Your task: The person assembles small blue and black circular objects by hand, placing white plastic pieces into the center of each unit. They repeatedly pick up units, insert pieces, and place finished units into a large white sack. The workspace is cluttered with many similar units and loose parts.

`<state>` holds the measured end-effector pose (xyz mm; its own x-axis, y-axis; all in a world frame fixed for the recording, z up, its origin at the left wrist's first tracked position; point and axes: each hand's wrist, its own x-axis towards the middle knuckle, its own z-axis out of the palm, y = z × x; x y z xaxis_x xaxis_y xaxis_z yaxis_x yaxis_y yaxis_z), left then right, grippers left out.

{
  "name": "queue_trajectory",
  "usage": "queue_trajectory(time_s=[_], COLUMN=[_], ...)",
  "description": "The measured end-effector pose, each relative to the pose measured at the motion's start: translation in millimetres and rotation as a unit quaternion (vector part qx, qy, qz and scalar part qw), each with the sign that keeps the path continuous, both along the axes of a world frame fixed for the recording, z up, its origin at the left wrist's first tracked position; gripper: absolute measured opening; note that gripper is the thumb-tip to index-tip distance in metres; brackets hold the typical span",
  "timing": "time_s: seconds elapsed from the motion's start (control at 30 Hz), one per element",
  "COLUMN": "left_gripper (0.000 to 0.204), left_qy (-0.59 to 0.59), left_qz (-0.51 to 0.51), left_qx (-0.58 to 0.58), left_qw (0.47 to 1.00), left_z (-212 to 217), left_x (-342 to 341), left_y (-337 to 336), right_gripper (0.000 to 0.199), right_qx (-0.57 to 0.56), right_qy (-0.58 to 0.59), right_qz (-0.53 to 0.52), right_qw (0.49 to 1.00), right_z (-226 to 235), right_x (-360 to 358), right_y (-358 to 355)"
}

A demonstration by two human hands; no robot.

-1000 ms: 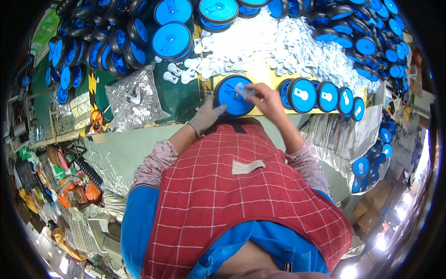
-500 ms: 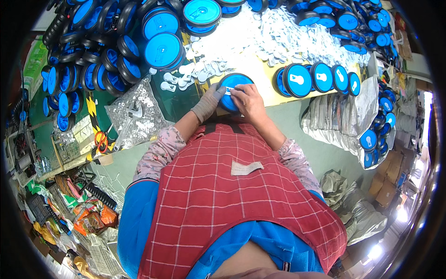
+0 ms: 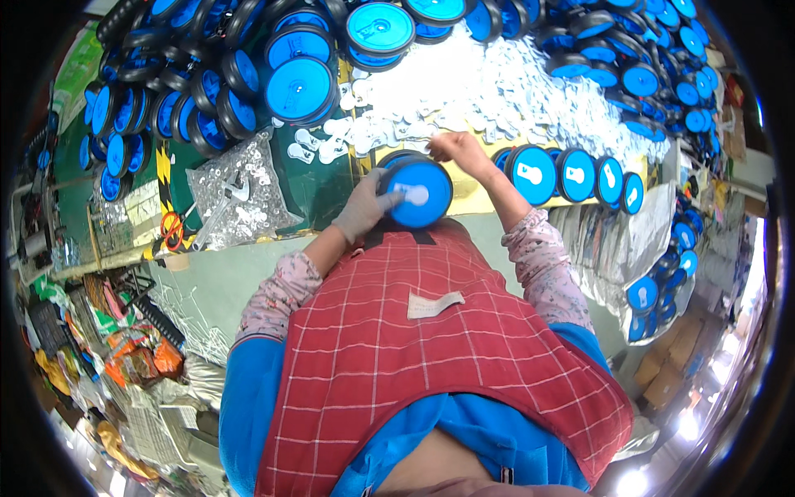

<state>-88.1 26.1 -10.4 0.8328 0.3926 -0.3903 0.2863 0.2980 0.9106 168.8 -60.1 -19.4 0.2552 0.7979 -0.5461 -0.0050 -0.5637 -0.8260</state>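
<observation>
A blue wheel [image 3: 431,176] with a black rim stands tilted at the table's near edge, in front of my body. On its face sits a white keyhole-shaped piece [image 3: 416,195]. My left hand [image 3: 364,209], in a grey glove, is closed on the wheel's left side, its thumb lying over the face by the white piece. Just behind this wheel, part of another wheel [image 3: 401,156] shows. My bare right hand [image 3: 465,152] is raised beyond the wheel, fingers curled together near the loose white pieces [image 3: 411,130]. Whatever its fingertips may hold is too small to make out.
To the right, several wheels [image 3: 530,176] with white pieces stand in a row. A bright heap of white pieces [image 3: 497,91] spreads behind. More wheels [image 3: 300,89] crowd the far left. A bag of small clear parts [image 3: 240,195], a wrench [image 3: 235,190] and orange-handled scissors [image 3: 172,230] lie left.
My right hand has left the wheel's face and moved up and to the right. The wheel is now tilted toward me, held by my left hand alone. The whole view has shifted slightly.
</observation>
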Motion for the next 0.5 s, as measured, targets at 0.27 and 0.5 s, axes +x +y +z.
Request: queue_trajectory(time_s=[0.27,0.5], left_gripper=[0.032,0.049], left_qy=[0.025,0.158], left_qz=[-0.261,-0.173], left_qx=[0.656,0.442], left_qw=[0.708,0.866], left_z=[-88,-77], left_x=[-18,-40], left_y=[-20,-27], right_gripper=[0.021,0.025], right_qx=[0.166,0.219], right_qy=[-0.485,-0.453], right_qz=[0.273,0.119], right_qw=[0.814,0.856], right_z=[-56,-44], right_x=[6,7], right_y=[60,48])
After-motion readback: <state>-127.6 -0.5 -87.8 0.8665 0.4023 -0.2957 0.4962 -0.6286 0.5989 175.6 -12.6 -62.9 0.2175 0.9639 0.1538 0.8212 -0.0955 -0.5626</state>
